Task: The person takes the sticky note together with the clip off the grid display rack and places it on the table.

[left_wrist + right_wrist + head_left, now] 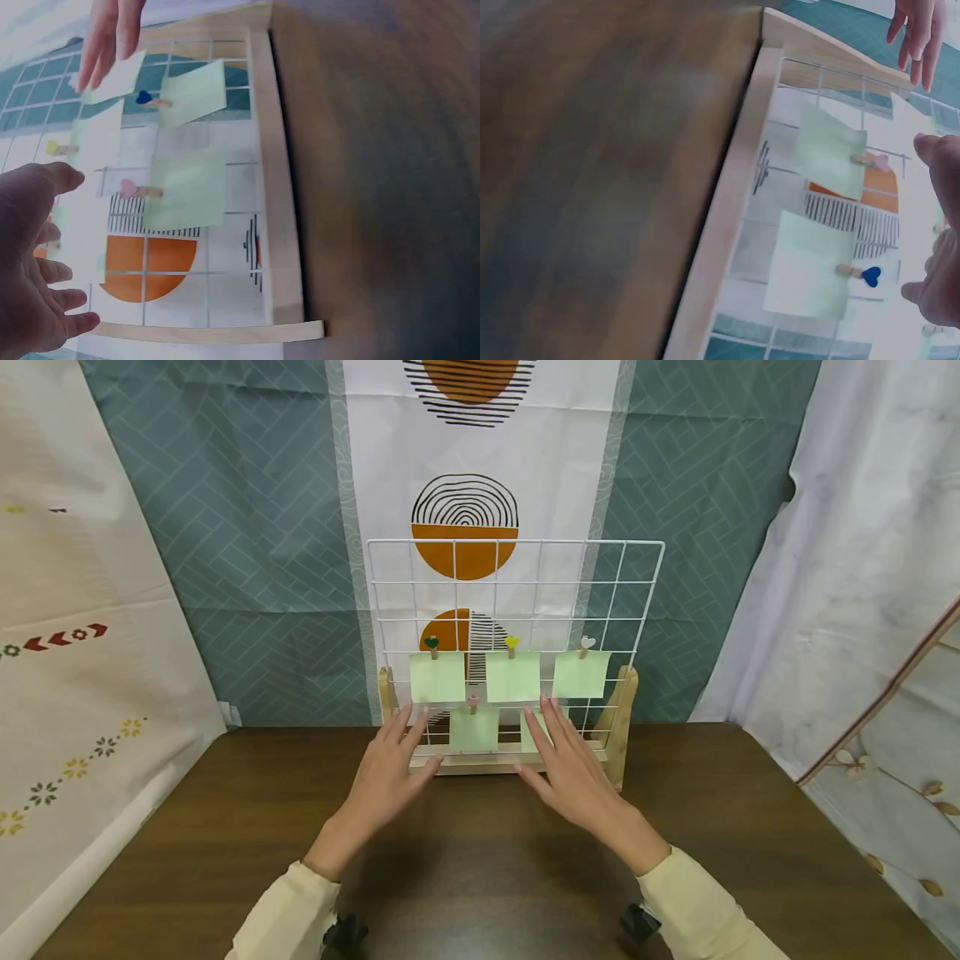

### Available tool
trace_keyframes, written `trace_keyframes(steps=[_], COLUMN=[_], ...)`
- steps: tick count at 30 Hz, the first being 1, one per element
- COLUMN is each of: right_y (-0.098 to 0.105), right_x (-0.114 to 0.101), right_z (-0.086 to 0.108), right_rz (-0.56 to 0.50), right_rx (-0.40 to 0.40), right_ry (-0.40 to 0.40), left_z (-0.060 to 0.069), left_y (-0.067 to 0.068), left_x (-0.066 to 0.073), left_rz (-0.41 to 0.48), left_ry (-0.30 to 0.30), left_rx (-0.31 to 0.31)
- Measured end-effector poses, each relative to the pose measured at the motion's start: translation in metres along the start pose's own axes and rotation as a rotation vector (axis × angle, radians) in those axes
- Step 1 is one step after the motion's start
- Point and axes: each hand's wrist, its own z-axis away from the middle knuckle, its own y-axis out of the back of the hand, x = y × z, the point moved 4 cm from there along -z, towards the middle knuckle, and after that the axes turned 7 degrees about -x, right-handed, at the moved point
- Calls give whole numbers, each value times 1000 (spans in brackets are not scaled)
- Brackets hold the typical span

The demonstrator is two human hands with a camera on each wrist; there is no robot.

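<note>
A white wire grid stands in a wooden base. Three green notes hang in its upper row, clipped by heart pegs, the middle one with a yellow heart. Below are a note with a pink heart and another with a blue heart, partly hidden by fingers in the head view. My left hand is in front of the grid's left part, fingers spread, holding nothing. My right hand is likewise spread and empty before the right part. Whether either touches the grid I cannot tell.
The brown table extends around the base. Behind the grid hangs a teal cloth with a white printed middle panel. Patterned white cloths hang at the left and right.
</note>
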Motion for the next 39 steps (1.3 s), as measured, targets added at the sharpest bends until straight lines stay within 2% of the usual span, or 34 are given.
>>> trace_keyframes(steps=[8,15,19,22,30,36,39], right_y=[18,27,36,42,54,60,58], right_x=[-8,-15,-16,-16,-18,-26,-27], right_z=[-29,-56,-73,-86,-113,-133,-141], right_rz=[-213,-373,-450,-489,-623,-646,-665], right_rx=[45,68,51,42,30,25,20], right_ry=[4,14,-12,-41,-92,-105,-125], left_z=[-19,-29,-39,-47,-62,-71,-72], left_y=[17,25,30,32,35,39,37], left_x=[-12,-24,-26,-27,-28,-33,-36], left_rz=[183,316,363,390,395,402,411], left_ry=[111,135,178,213,248,313,349], left_rx=[32,52,47,38,52,73,57])
